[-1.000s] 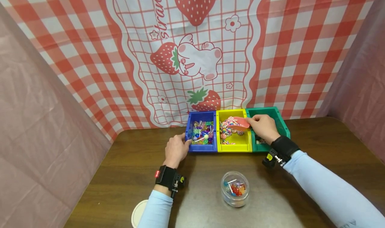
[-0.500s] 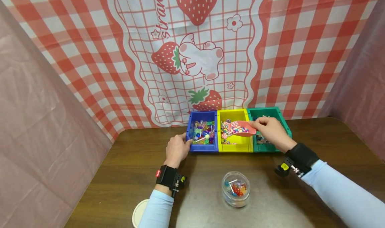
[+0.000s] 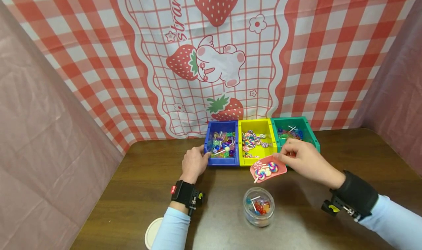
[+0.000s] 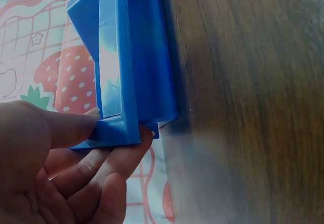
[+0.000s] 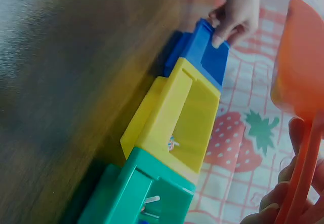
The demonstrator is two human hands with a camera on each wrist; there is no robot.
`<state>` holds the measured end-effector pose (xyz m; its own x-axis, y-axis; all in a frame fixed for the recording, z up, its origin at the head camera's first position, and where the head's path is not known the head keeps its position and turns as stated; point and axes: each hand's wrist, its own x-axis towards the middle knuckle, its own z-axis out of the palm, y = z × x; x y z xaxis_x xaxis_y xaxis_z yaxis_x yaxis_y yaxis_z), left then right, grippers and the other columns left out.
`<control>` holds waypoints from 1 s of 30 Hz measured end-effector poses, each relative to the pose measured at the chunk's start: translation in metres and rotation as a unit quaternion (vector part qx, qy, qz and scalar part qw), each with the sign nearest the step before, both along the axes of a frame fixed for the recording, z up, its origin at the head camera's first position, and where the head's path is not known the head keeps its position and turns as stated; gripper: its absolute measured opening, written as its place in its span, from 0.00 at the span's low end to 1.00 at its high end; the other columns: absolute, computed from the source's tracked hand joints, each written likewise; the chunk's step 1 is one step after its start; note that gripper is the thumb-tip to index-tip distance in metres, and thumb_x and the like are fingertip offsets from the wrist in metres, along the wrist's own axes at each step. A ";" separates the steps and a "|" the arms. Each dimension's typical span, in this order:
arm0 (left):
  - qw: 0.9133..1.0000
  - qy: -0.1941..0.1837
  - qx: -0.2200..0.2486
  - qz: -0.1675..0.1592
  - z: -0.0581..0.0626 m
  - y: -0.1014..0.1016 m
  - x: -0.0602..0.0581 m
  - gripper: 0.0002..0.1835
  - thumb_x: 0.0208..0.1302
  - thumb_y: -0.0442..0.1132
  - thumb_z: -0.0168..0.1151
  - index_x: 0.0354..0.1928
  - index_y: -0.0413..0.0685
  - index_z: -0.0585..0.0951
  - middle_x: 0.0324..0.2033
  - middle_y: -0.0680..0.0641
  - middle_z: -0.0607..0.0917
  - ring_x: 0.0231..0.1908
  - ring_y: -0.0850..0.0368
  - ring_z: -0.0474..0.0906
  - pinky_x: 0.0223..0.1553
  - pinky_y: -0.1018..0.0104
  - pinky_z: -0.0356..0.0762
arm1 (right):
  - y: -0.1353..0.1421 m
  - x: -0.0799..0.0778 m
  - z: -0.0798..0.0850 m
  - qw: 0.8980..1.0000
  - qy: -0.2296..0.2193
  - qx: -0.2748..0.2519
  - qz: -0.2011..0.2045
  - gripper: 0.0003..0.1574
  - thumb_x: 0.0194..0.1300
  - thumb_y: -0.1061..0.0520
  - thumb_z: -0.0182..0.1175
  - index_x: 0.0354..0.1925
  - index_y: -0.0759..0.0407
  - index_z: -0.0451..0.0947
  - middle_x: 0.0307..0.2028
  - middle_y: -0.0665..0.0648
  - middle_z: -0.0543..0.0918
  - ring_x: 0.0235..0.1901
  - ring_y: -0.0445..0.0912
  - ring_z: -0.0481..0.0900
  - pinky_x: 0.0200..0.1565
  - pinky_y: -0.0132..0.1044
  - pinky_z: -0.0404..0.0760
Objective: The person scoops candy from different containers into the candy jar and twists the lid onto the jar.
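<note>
My right hand [image 3: 304, 160] grips the handle of a pink scoop [image 3: 280, 165], which carries several swirl lollipop pieces [image 3: 261, 174]. The scoop is over the table, between the yellow bin [image 3: 258, 162] and a clear jar [image 3: 258, 220]. Inside the jar lie red, orange and blue candy pieces with white sticks. In the right wrist view the scoop [image 5: 298, 62] looks orange, its handle running through the fingers. My left hand [image 3: 194, 164] pinches the side wall of the blue bin [image 4: 114, 62], thumb over the rim and fingers beneath.
Joined to the yellow bin's right is a green bin [image 3: 311, 136] with clear candies and white sticks. More swirl lollipops [image 3: 252, 140] lie in the yellow bin. A cream round lid [image 3: 152, 233] rests beside the left forearm. A checked strawberry cloth [image 3: 217, 59] hangs behind the table.
My right hand has lifted the loaded scoop out of the yellow bin and brought it toward the front, near the jar. The left hand stays on the blue bin.
</note>
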<state>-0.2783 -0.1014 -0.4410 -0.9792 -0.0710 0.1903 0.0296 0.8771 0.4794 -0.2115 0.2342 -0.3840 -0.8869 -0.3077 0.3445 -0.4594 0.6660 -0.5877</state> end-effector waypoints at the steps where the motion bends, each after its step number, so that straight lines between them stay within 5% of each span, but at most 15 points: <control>1: 1.000 0.000 0.000 0.000 0.000 0.000 0.000 0.23 0.66 0.49 0.67 0.60 0.50 0.83 0.31 0.50 0.84 0.34 0.52 0.79 0.37 0.51 0.77 | -0.001 0.002 0.000 1.000 0.010 0.007 0.006 0.15 0.63 0.49 0.70 0.23 0.46 0.78 0.24 0.47 0.69 0.28 0.42 0.68 0.27 0.33 0.67; 14: 1.000 0.010 -0.001 0.000 -0.001 0.001 0.000 0.21 0.65 0.48 0.67 0.59 0.51 0.84 0.34 0.49 0.87 0.37 0.49 0.83 0.36 0.49 0.78 | -0.015 0.019 0.000 0.985 0.120 0.113 0.050 0.15 0.56 0.47 0.75 0.20 0.39 0.78 0.25 0.41 0.64 0.29 0.37 0.64 0.28 0.32 0.66; 22: 1.000 0.008 0.000 -0.001 -0.001 0.000 -0.001 0.21 0.66 0.49 0.67 0.58 0.53 0.84 0.31 0.50 0.85 0.34 0.51 0.81 0.35 0.51 0.77 | -0.019 0.023 -0.002 0.974 0.156 0.154 0.058 0.14 0.52 0.50 0.78 0.22 0.45 0.80 0.26 0.42 0.64 0.33 0.39 0.64 0.29 0.32 0.68; 30: 1.000 0.004 -0.001 0.001 -0.001 0.000 -0.001 0.21 0.66 0.49 0.67 0.59 0.53 0.84 0.30 0.51 0.84 0.34 0.51 0.80 0.35 0.51 0.76 | -0.021 0.027 -0.005 0.974 0.157 0.151 0.063 0.12 0.51 0.50 0.78 0.23 0.44 0.81 0.27 0.40 0.66 0.33 0.38 0.63 0.29 0.32 0.68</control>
